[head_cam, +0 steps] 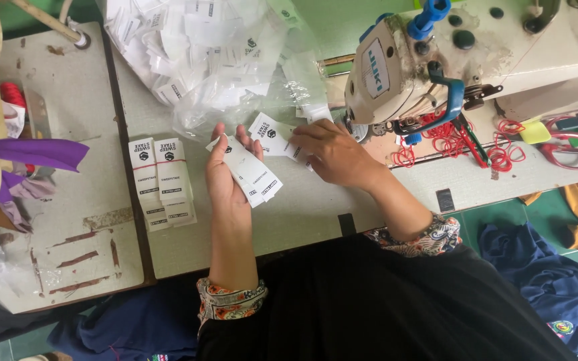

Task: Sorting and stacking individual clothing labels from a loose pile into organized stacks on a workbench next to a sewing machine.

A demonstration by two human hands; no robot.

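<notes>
Soft, even daylight filled the scene, shadows stayed faint under the hands, the clear bag showed slight glare (upper middle), and the edges looked mildly stretched and a little soft.

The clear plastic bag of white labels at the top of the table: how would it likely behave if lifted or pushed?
The clear plastic bag looks crumpled and thin, so it would probably sag and change shape when lifted. Its white labels lie loose and jumbled, so they would likely shift or spill from the open end near the right hand. It probably weighs little for its bulk.
</notes>
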